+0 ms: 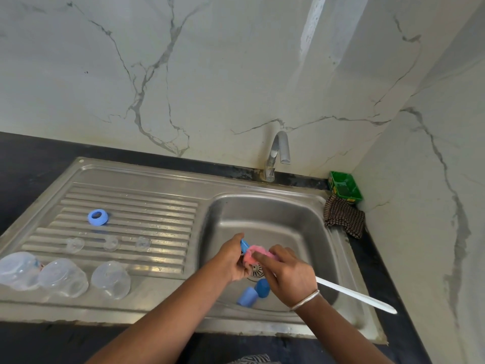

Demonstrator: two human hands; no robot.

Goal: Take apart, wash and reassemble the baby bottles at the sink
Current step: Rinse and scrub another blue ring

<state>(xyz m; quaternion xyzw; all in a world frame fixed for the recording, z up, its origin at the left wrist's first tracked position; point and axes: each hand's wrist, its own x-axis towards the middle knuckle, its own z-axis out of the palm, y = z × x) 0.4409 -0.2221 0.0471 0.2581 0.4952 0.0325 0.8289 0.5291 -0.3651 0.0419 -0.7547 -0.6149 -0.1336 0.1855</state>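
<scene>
While both hands meet over the sink basin at lower centre of the frame, the left hand curls its fingers around a small blue bottle part, only its tip showing. The right hand grips a brush with a pink sponge head pressed against that part, its long white handle running out toward the lower right. Below the hands, two blue caps lie in the basin near the drain. At left, on the ribbed draining board, lie a blue ring, three clear teats in a row and three clear bottles side by side. A tap stands behind the basin; a green tub and checked cloth sit at right.
</scene>
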